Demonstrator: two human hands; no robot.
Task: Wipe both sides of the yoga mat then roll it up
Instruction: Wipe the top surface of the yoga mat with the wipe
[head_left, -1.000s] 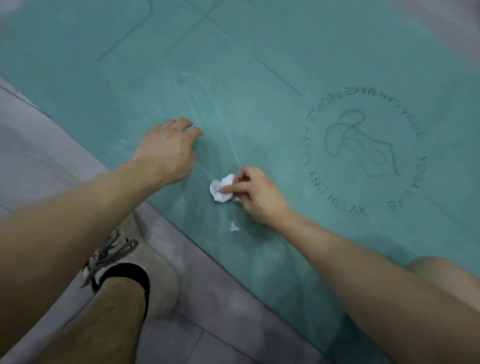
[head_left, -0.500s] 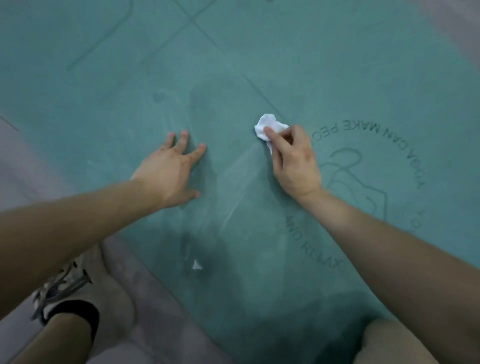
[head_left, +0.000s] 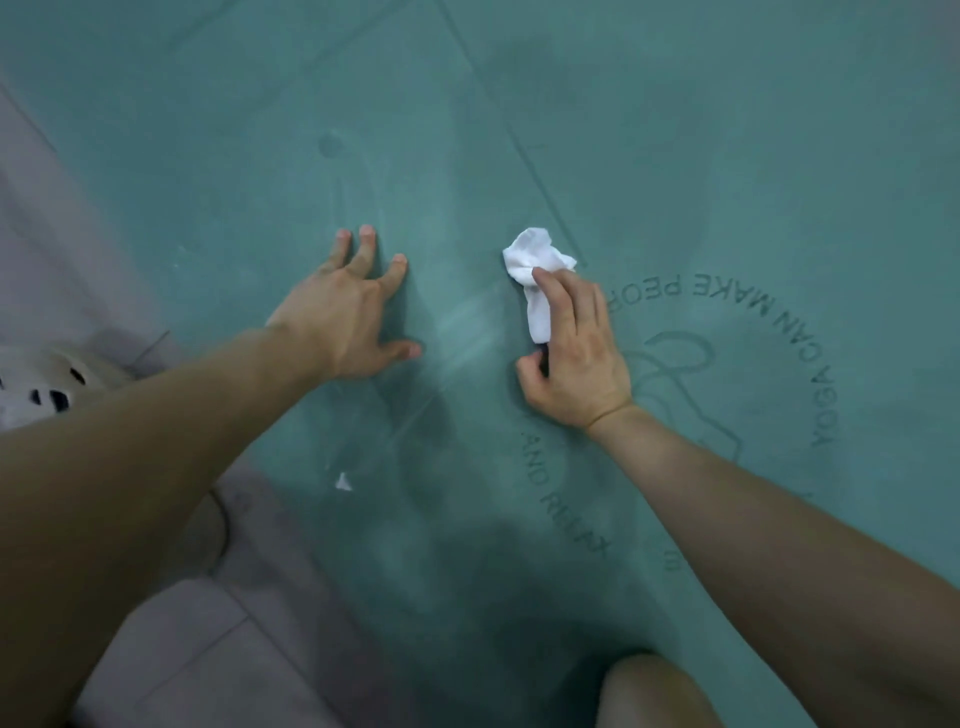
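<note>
A teal yoga mat (head_left: 597, 130) lies flat on the floor and fills most of the view, with a round printed logo at the right. My right hand (head_left: 576, 358) holds a crumpled white tissue (head_left: 535, 280) and presses it on the mat beside the logo. My left hand (head_left: 345, 317) rests flat on the mat with fingers spread, a little to the left of the tissue. Faint wet streaks run across the mat between the two hands.
A small white scrap of tissue (head_left: 343, 482) lies on the mat near its left edge. Grey tiled floor (head_left: 218, 660) borders the mat at the left and bottom. A beige shoe (head_left: 57, 384) shows at the left, and my knee (head_left: 654, 691) at the bottom.
My right hand swept the tissue up the mat from near the left edge to beside the logo. My left hand opened flat and its fingers spread.
</note>
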